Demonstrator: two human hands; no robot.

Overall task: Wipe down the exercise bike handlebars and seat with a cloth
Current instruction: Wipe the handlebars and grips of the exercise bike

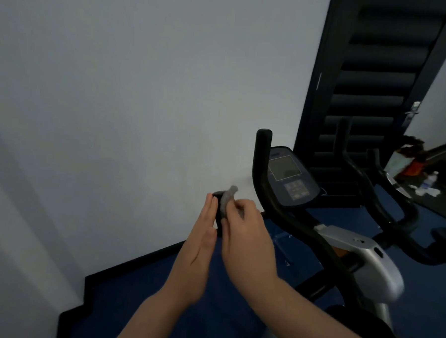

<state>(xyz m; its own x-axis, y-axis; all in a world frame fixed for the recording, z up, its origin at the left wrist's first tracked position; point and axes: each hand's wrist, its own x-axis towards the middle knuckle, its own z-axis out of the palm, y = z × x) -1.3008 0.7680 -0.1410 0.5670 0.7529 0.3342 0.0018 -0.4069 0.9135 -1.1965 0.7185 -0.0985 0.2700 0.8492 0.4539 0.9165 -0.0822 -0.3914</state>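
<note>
We see our left hand (202, 241) held flat, fingers straight and together, pressed against the left side of the near handlebar end (217, 212), a short black grip whose long axis runs up and away from us, its capped tip pointing toward the white wall (122, 106). Our right hand (247, 234) lies just on the other side of that grip, fingers curled around a small grey cloth (226, 202). The cloth is draped over the grip between our two hands, and a bunched corner of it sticks up above our fingertips.

To the right of our right hand, the other handlebar (262, 155) rises as a black tube, upright at its top and curving down and rightward toward the silver frame (367, 256) of the exercise bike. Just right of that tube sits the console (290, 175), its grey screen tilted back and facing us, a button panel beneath it. The seat does not show clearly; a dark rounded shape sits below our right forearm, but we cannot tell what it is.

Well beyond our right hand stands a dark slatted door (371, 81), and below both forearms lies blue floor (158, 294) edged by a black baseboard (134, 261).
</note>
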